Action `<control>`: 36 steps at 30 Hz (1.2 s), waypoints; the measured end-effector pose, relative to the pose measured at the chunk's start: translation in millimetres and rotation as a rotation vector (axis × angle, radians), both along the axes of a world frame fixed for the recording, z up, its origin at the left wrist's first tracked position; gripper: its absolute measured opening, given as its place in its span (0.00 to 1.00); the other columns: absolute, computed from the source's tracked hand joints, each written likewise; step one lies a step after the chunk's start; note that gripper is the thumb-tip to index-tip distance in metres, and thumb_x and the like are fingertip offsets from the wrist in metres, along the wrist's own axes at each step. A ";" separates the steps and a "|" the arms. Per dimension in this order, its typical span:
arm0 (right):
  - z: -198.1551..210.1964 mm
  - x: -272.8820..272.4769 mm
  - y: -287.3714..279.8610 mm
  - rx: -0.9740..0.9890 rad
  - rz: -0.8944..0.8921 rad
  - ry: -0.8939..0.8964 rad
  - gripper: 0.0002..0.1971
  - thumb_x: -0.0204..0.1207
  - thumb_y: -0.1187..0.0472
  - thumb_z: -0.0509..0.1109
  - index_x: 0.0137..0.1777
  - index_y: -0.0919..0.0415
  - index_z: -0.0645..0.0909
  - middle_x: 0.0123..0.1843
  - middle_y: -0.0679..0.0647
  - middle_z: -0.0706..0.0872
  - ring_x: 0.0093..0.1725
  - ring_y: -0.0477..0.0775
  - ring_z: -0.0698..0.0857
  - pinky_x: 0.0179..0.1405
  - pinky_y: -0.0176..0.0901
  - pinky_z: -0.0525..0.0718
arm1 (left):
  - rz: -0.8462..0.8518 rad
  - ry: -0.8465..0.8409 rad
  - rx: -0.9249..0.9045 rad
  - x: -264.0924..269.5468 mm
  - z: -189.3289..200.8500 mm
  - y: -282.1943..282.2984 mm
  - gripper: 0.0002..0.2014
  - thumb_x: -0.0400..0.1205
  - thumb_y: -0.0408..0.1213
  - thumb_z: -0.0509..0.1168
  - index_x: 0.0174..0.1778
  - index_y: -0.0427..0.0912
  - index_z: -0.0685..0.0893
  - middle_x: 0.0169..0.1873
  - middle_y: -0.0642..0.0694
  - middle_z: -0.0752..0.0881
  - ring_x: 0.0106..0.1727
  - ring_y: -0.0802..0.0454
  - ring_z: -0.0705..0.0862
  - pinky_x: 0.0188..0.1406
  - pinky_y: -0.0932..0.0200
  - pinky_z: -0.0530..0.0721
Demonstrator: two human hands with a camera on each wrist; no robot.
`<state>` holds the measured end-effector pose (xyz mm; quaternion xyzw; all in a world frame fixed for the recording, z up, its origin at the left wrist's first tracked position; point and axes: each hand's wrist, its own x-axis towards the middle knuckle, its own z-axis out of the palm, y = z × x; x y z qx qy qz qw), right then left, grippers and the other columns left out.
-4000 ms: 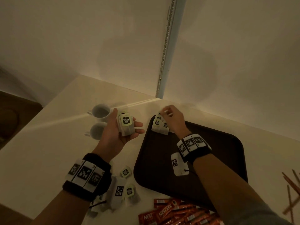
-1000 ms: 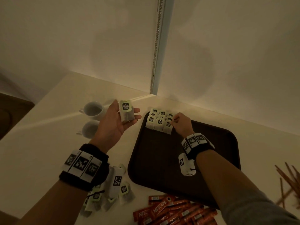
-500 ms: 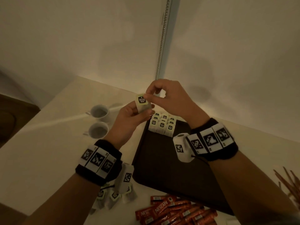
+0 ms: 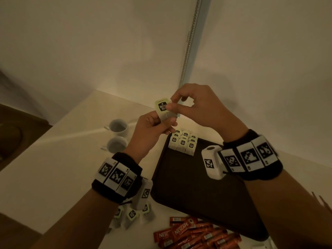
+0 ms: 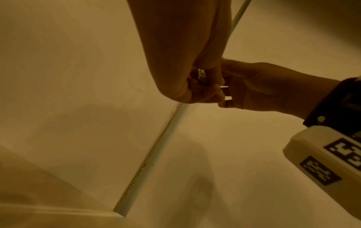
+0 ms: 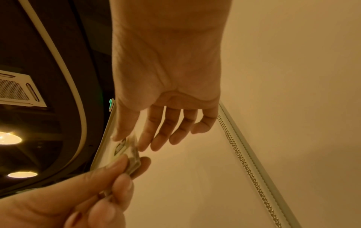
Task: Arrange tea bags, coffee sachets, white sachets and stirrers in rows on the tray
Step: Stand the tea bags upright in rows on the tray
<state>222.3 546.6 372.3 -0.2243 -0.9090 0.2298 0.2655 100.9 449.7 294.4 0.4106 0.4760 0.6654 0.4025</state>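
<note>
A tea bag [image 4: 162, 109] with a green tag is held in the air above the far left corner of the dark brown tray [image 4: 188, 191]. My left hand [image 4: 164, 121] grips its lower part. My right hand [image 4: 170, 105] pinches its upper right side between thumb and forefinger. In the right wrist view the tea bag [image 6: 126, 151] sits between my right hand's [image 6: 129, 141] thumb and forefinger, with left fingers [image 6: 115, 172] below. Several tea bags [image 4: 183, 141] lie in short rows in the tray's far left corner.
Loose tea bags [image 4: 132, 213] lie on the table under my left wrist. Red coffee sachets [image 4: 194, 234] are piled at the tray's near edge. Two white cups [image 4: 118, 126] stand left of the tray. Wooden stirrers [image 4: 321, 202] lie at the far right.
My right hand left the rows on the tray and rose to the left hand. The left hand lifted its tea bag, and both hands now hold it.
</note>
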 end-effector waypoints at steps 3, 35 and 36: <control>-1.6 1.2 -0.8 -0.004 0.014 0.003 0.08 0.71 0.51 0.75 0.42 0.55 0.86 0.40 0.45 0.84 0.41 0.47 0.81 0.43 0.37 0.78 | 0.008 0.032 -0.002 -1.0 1.2 -2.0 0.05 0.77 0.28 0.69 0.43 0.42 0.86 0.30 0.51 0.89 0.30 0.56 0.85 0.31 0.67 0.80; 15.8 7.5 -5.0 -0.108 -0.016 0.011 0.01 0.73 0.57 0.74 0.42 0.52 0.87 0.37 0.49 0.89 0.35 0.53 0.84 0.41 0.45 0.82 | -0.170 -0.031 0.078 0.0 4.7 2.9 0.18 0.70 0.31 0.74 0.54 0.51 0.87 0.50 0.49 0.90 0.55 0.50 0.87 0.53 0.59 0.83; 15.6 7.5 -4.9 -0.108 -0.016 0.005 0.01 0.73 0.56 0.74 0.42 0.52 0.87 0.37 0.49 0.89 0.36 0.53 0.84 0.42 0.45 0.82 | -0.160 -0.054 0.066 1.5 4.9 2.9 0.17 0.70 0.34 0.75 0.53 0.53 0.87 0.49 0.50 0.90 0.55 0.50 0.87 0.53 0.59 0.83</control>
